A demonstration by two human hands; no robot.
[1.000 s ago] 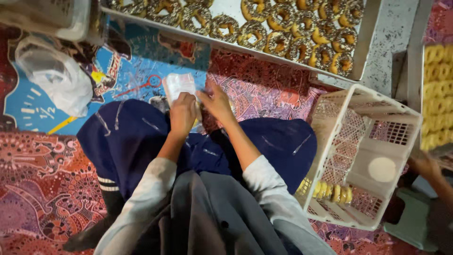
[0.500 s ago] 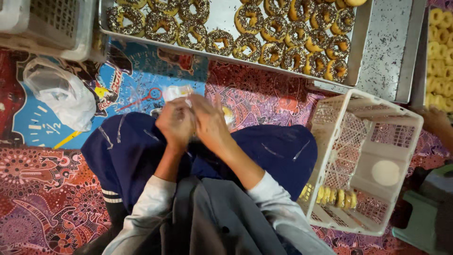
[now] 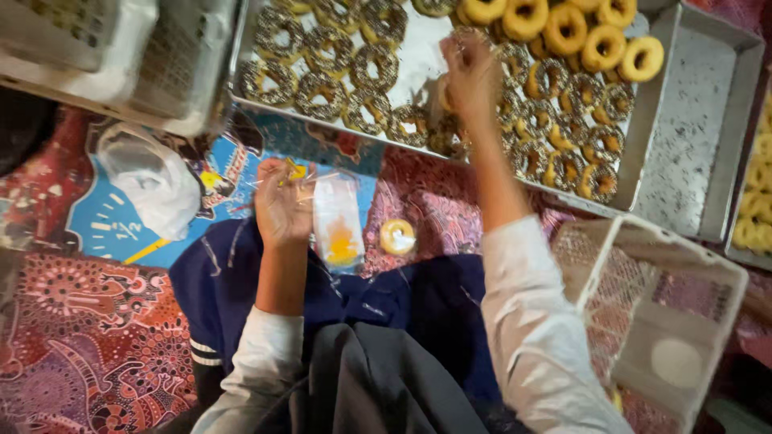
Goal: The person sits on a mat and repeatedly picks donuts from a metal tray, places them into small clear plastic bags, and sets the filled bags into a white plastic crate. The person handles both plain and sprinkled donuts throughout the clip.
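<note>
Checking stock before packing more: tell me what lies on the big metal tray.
The metal tray carries rows of sprinkle-topped ring doughnuts and plain glazed ones. The right hand reaches over them, hiding some beneath it. The tray's right end is bare.

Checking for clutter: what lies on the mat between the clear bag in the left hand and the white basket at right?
In the head view, one plain doughnut lies beside the clear bag; toward the white basket the right forearm crosses.
</note>
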